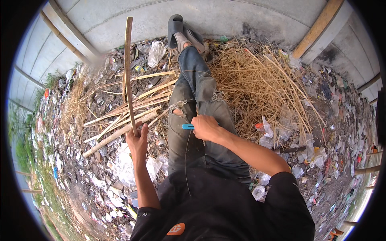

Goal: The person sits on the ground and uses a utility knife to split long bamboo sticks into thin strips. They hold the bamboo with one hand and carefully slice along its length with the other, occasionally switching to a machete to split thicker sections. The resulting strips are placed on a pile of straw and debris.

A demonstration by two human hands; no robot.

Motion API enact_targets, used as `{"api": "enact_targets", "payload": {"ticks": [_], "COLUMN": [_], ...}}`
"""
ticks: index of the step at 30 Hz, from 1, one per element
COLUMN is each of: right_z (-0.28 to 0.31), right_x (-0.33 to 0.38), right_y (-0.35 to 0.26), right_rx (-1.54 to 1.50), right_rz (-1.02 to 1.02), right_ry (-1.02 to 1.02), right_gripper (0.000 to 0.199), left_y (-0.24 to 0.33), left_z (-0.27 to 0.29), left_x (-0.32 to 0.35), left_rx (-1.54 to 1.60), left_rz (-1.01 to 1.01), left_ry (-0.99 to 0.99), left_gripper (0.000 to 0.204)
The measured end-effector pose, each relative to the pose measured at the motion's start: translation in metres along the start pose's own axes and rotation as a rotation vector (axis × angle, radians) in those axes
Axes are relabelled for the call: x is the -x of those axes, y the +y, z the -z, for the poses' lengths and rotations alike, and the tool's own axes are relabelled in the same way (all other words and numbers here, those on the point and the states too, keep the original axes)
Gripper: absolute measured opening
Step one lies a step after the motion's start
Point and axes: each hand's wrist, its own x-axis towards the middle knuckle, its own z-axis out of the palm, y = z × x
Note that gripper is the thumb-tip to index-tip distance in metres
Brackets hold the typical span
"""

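Observation:
My left hand (137, 140) is closed round the lower end of a long, slightly bowed bamboo strip (128, 72), which rises away from me. In front of my lap my right hand (206, 127) grips a blue utility knife (187, 126); its blade cannot be made out. A thin loose fibre (186, 160) hangs over my trousers and shirt below the knife. Split bamboo strips (148, 94) lie on the ground beyond my left hand, with a thicker bamboo pole (116, 136) beside them. To the right of my legs spreads a heap of fine bamboo shavings (257, 88).
My legs (201, 96) stretch ahead, crossed at the ankles, toward a grey concrete wall (201, 16). Bamboo posts (317, 30) lean against it. Plastic scraps and litter (124, 164) cover the ground on both sides. Green plants (24, 148) grow at the far left.

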Motion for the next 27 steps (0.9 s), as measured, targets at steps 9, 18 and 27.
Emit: {"api": "enact_targets", "payload": {"ticks": [9, 18, 27], "right_z": [0.197, 0.123, -0.073], "right_x": [0.037, 0.110, 0.185], "right_y": [0.164, 0.255, 0.255], "right_rx": [-1.098, -1.227, -0.546], "right_rz": [-0.461, -0.843, -0.859], "right_ry": [1.465, 1.008, 0.157], "right_gripper": [0.023, 0.023, 0.051], "left_y": [-0.010, 0.027, 0.115], "left_z": [0.006, 0.030, 0.192], "left_x": [-0.001, -0.026, -0.074], "left_rx": [-0.007, 0.352, 1.187], "left_rz": [0.004, -0.156, -0.667], "left_ry": [-0.003, 0.124, 0.245], "left_gripper": [0.050, 0.057, 0.055]}}
